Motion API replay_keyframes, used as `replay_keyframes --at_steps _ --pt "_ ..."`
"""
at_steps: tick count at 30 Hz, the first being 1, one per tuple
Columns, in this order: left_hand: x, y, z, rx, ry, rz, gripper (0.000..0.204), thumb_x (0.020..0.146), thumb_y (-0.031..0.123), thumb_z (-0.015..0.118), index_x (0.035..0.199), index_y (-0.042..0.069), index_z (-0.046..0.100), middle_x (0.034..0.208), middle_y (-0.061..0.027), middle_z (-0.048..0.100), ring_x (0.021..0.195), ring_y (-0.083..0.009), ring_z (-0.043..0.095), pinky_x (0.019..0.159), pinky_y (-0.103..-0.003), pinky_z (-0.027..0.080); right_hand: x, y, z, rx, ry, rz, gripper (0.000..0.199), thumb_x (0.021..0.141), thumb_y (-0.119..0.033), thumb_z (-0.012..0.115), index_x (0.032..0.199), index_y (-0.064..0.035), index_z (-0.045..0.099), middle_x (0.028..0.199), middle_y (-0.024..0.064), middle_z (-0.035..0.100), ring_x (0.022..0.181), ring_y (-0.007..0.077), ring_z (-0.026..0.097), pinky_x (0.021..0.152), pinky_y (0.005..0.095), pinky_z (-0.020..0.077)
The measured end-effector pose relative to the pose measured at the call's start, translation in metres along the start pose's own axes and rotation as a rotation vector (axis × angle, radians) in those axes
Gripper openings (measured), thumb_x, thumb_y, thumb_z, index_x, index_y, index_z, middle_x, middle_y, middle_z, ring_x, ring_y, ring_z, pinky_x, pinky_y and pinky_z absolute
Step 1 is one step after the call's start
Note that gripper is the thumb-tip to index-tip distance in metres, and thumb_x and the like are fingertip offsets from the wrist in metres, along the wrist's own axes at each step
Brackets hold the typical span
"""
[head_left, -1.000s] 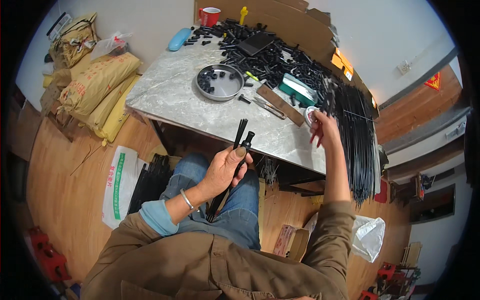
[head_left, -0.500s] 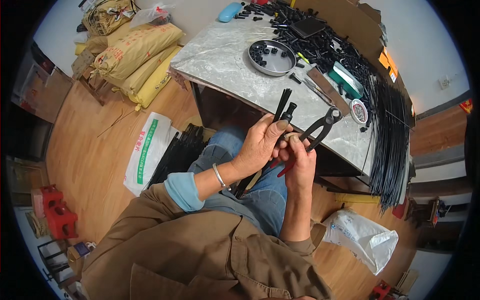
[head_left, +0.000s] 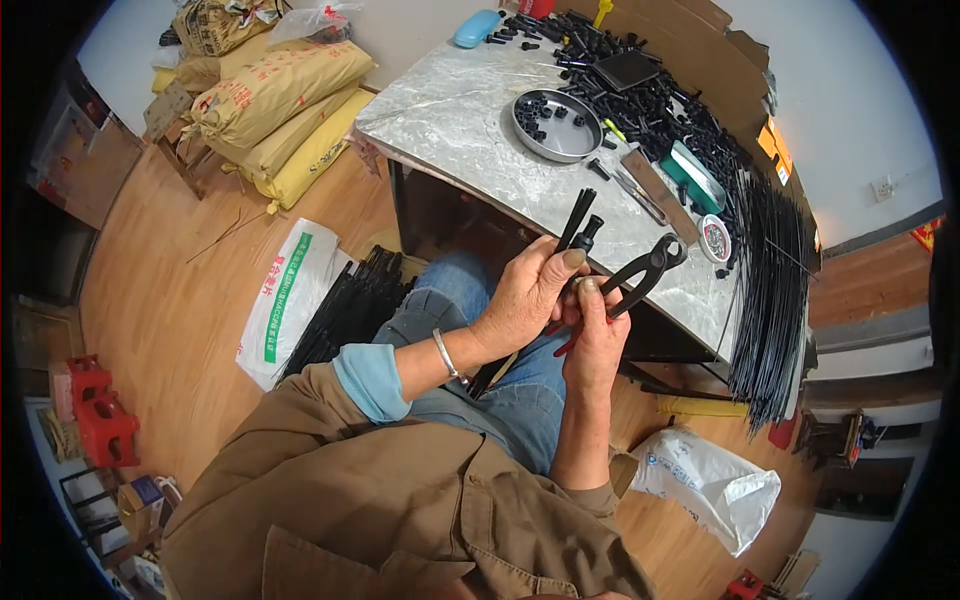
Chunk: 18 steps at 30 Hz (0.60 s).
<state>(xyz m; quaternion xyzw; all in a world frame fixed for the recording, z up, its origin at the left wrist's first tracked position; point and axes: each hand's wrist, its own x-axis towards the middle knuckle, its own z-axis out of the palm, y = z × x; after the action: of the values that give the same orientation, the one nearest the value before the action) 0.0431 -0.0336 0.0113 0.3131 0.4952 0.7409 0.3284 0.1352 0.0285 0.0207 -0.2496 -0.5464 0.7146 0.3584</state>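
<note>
Tabletop (head_left: 450,105): grey marble-look; metal dish (head_left: 566,144) w/ sm. blk caps (head_left: 528,114), heap of blk fittings (head_left: 695,120) behind.
L hand (head_left: 527,294): curled round thin blk rods (head_left: 575,217) & one blk fitting (head_left: 588,234), tops poking up, above jeans (head_left: 455,285).
R hand (head_left: 597,335): wrapped on red-handled pincers (head_left: 655,262), right beside L hand.
Pincers: jaws up, parted; handles part hidden.

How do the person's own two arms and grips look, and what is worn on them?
The left sleeve is brown with a light blue cuff; a silver bracelet sits below it. The right sleeve is brown, and no bracelet shows there. Left grip and right grip are ungloved.
</note>
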Motion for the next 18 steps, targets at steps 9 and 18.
replay_keyframes --at_steps 9,18 --pt "0.0012 -0.0036 0.001 0.038 0.017 0.039 0.043 0.097 0.045 0.044 0.096 0.003 0.055 0.072 0.0022 0.052 0.054 -0.0016 0.044 0.047 -0.017 0.038 -0.0011 0.0057 -0.0032 0.008 0.019 -0.033 0.016 0.093 -0.017 0.058 0.088 -0.0027 0.056 0.069 0.0013 0.052 0.059 0.0108 0.05 0.054 0.0262 0.0437" --pt "0.0014 -0.0053 0.0035 0.052 0.036 0.08 0.042 0.097 0.044 0.046 0.094 0.003 0.055 0.07 0.0024 0.051 0.055 -0.0021 0.045 0.047 -0.018 0.038 -0.0039 0.0038 -0.0009 0.065 0.04 -0.017 0.015 0.093 -0.017 0.059 0.092 -0.0018 0.058 0.07 0.0033 0.056 0.06 0.0117 0.054 0.055 0.0246 0.0453"
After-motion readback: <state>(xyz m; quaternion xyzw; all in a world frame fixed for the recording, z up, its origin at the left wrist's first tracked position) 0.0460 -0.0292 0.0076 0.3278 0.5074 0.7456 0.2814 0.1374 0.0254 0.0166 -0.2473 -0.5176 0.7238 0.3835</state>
